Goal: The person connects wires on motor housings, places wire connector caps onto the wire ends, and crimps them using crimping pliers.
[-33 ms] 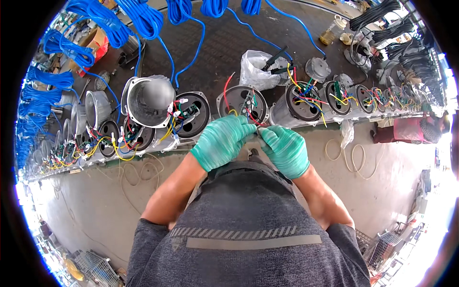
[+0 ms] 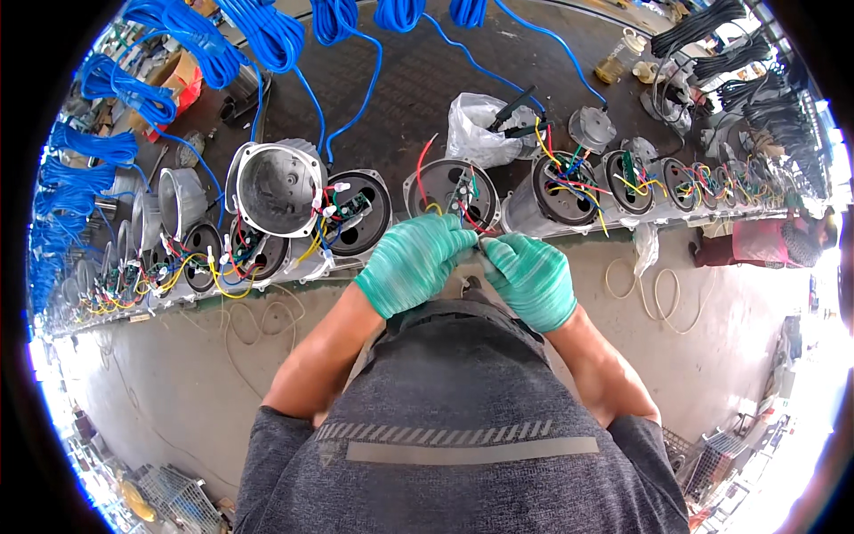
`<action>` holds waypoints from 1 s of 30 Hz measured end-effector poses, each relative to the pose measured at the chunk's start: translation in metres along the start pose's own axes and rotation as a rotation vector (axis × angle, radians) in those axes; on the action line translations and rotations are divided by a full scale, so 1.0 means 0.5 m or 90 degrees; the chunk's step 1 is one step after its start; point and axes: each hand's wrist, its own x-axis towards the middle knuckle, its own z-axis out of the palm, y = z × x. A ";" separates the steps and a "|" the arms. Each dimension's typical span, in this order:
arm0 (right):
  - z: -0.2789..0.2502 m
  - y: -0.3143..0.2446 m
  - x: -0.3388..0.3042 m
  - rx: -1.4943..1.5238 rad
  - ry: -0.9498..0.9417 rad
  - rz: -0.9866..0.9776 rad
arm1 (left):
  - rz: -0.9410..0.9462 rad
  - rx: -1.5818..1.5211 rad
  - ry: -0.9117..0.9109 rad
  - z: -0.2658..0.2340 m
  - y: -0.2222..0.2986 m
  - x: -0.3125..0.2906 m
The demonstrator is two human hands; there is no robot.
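Note:
Both my hands wear green knitted gloves and meet at the table's near edge, just below an open round metal motor housing [image 2: 422,189]. My left hand [image 2: 416,264] is closed in a pinch. My right hand [image 2: 531,280] is pinched too, its fingertips almost touching the left's. From the housing's small circuit board [image 2: 463,190] a red wire [image 2: 468,216] runs down to the fingertips. A yellow wire [image 2: 433,208] bends down behind my left hand. The wire ends between the fingers are hidden. Another red wire [image 2: 420,169] sticks up loose at the housing's left.
Similar housings with coloured wires line the edge, including one at the right [image 2: 569,191]. An empty metal cover [image 2: 280,189] stands at left, a plastic bag [image 2: 476,133] behind. Blue cable coils [image 2: 262,36] hang at far left, black coils [image 2: 703,27] at far right. Another person [image 2: 765,244] is at right.

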 end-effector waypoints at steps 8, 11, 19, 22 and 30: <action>0.011 -0.038 -0.005 0.715 -0.026 0.562 | 0.000 -0.015 -0.003 0.003 0.005 -0.001; 0.010 -0.038 -0.024 0.537 0.026 0.435 | 0.000 -0.005 0.013 0.006 -0.004 -0.007; -0.007 0.018 0.004 -0.029 -0.029 -0.059 | 0.001 -0.063 0.008 -0.002 -0.011 0.000; 0.008 0.000 0.002 0.034 -0.029 -0.011 | 0.019 -0.055 -0.005 -0.002 -0.011 0.003; -0.031 -0.042 0.001 0.641 -0.116 0.613 | 0.006 -0.021 -0.004 -0.013 -0.011 -0.002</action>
